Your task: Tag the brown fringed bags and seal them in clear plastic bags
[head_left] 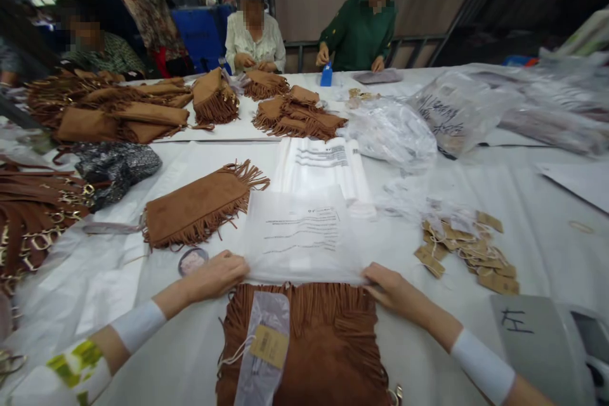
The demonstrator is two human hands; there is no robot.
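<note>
My left hand (223, 274) pinches the near left corner of a clear plastic bag (297, 228) printed with lines of text. At the bag's near right corner, my right hand (387, 284) grips the edge in the same way. The bag's mouth meets the fringed end of a brown suede bag (328, 355) lying flat in front of me. On the suede bag rest a kraft paper tag (269, 346) on a white string and a narrow translucent sleeve (259, 374). Its lower part runs out of view.
A second fringed suede bag (190, 209) lies left of centre. Stacked printed plastic bags (318, 162) sit beyond. Several kraft tags (469, 247) are piled at right, near a grey card (526, 330). Straps with metal clasps (38, 222) heap at left. Co-workers (254, 32) sit across the table.
</note>
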